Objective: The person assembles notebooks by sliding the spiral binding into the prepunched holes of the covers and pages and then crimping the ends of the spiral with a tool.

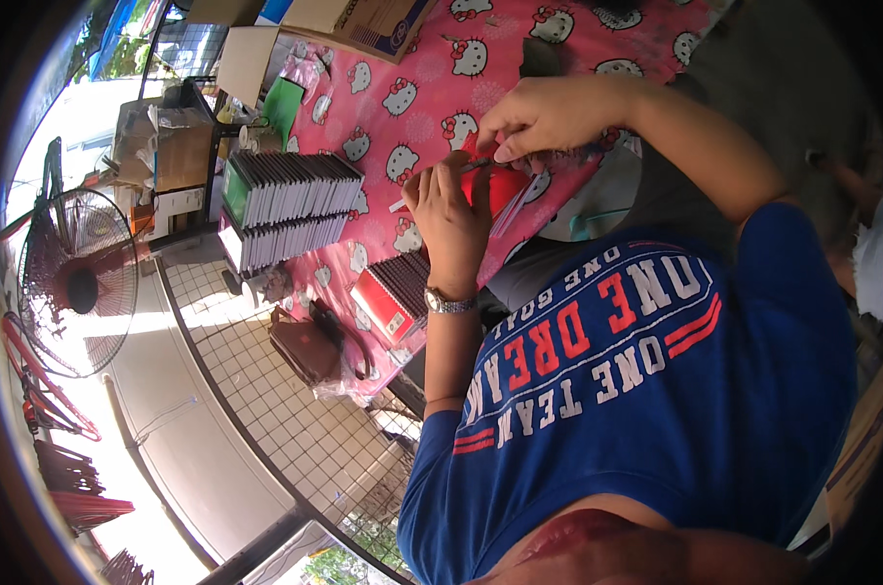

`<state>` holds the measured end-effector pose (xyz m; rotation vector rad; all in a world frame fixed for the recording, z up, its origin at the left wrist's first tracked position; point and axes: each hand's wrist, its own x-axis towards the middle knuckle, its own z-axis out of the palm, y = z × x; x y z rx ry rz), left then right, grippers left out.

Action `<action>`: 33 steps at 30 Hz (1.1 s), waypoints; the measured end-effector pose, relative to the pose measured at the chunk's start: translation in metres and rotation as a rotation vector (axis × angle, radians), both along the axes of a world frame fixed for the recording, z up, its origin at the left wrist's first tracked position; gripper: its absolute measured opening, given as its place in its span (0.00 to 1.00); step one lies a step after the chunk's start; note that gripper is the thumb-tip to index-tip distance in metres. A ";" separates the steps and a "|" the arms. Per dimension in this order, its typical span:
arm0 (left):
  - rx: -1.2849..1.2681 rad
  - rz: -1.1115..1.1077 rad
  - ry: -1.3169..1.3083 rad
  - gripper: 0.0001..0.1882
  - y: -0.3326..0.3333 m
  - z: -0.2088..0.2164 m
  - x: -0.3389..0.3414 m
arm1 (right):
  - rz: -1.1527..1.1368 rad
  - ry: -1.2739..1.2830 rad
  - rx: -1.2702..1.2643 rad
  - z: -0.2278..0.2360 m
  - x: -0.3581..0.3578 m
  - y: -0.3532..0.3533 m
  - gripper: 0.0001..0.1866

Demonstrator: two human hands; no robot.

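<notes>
My left hand [448,207], a metal-banded watch [449,301] on its wrist, is closed with bent fingers on a thin strip. The strip's white end [397,206] sticks out left of the knuckles, and a darker stretch shows by the fingertips. Fingers curled together, my right hand [544,117] meets the left one from the far right; whatever it pinches is too small to make out. Beneath both hands lies a bright red cover [503,187] with white page edges at its near right. To the left of my left forearm sits a row of red-covered, dark-spined notebooks [385,304].
Two rows of dark-spined notebooks [290,210] stand at the table's left. A cardboard box [349,24] rests at the far edge of the pink patterned tablecloth [400,97]. A brown bag [305,346] lies at the near left edge, with a fan [81,283] farther left.
</notes>
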<state>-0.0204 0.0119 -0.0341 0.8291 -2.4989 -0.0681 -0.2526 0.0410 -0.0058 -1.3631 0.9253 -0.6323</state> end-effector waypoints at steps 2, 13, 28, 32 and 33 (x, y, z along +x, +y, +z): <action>-0.007 0.017 0.005 0.13 -0.001 0.002 -0.001 | -0.097 0.242 -0.195 0.013 0.008 0.007 0.10; 0.013 -0.005 0.033 0.14 0.002 0.005 -0.003 | -0.207 0.231 -0.420 -0.016 0.012 0.011 0.12; 0.049 -0.004 -0.036 0.10 0.009 0.011 -0.001 | -0.145 0.084 -0.185 -0.067 -0.027 -0.054 0.22; 0.035 -0.052 -0.123 0.10 0.006 0.013 0.000 | -0.280 1.037 -0.765 -0.166 -0.081 -0.075 0.27; -0.085 0.040 -0.184 0.12 0.012 0.017 -0.002 | -0.239 1.081 -0.795 -0.167 -0.080 -0.076 0.27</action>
